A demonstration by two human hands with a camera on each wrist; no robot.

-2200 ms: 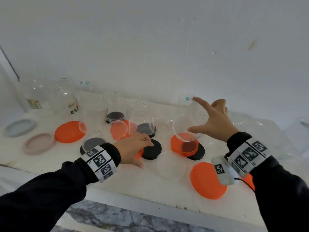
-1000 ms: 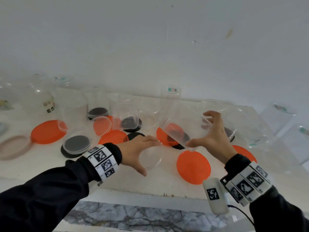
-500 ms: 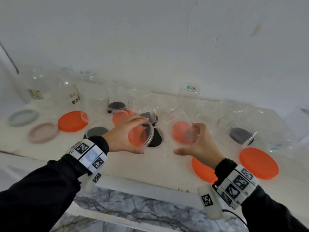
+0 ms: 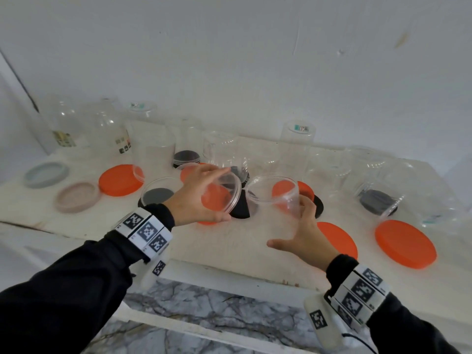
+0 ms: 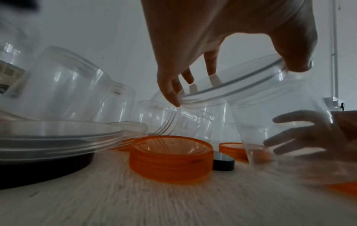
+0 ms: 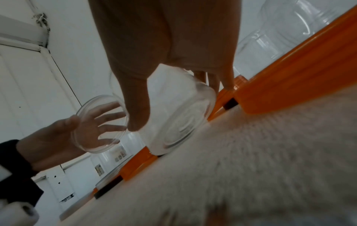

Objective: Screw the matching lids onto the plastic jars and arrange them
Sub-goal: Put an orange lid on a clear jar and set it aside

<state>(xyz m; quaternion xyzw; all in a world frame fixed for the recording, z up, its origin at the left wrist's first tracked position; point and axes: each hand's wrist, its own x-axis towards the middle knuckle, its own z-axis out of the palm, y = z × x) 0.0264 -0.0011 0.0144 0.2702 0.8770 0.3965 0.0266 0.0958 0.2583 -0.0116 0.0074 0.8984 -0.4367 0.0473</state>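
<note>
Clear plastic jar (image 4: 277, 194) held tilted above worktop (image 4: 229, 241) in right hand (image 4: 304, 233), fingers curled round its wall, mouth toward left hand (image 4: 196, 198); jar looks empty. Left hand grips clear lid (image 4: 226, 192) by rim, just beside jar mouth, apparently not touching. Orange lids (image 4: 406, 242) and black lids (image 4: 378, 200) lie on worktop among upturned clear jars (image 4: 224, 152).

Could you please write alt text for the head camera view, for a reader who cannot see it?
A person's left hand holds a clear round lid beside a clear plastic jar gripped in the right hand, above a white table. Orange lids, black lids and more clear jars lie around.
</note>
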